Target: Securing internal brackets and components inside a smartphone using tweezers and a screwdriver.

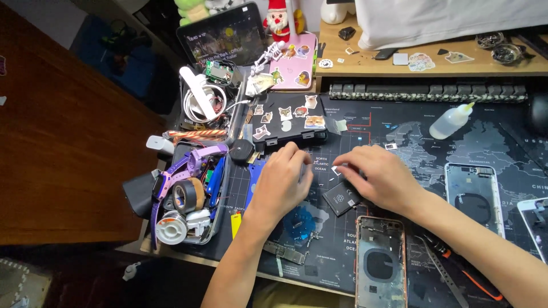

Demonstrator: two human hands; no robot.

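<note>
My left hand rests palm down on the dark map-printed desk mat, fingers curled near a small white part. My right hand lies across a black phone battery, its fingertips pinching at the small white part between both hands. What the fingers grip is too small to make out. A stripped phone housing with a rose-gold rim lies just below my right wrist.
A tray of tools, tape rolls and a purple tool stands at the left. A sticker-covered black case, a tablet and a keyboard sit behind. A squeeze bottle, another phone housing and red-handled pliers lie at the right.
</note>
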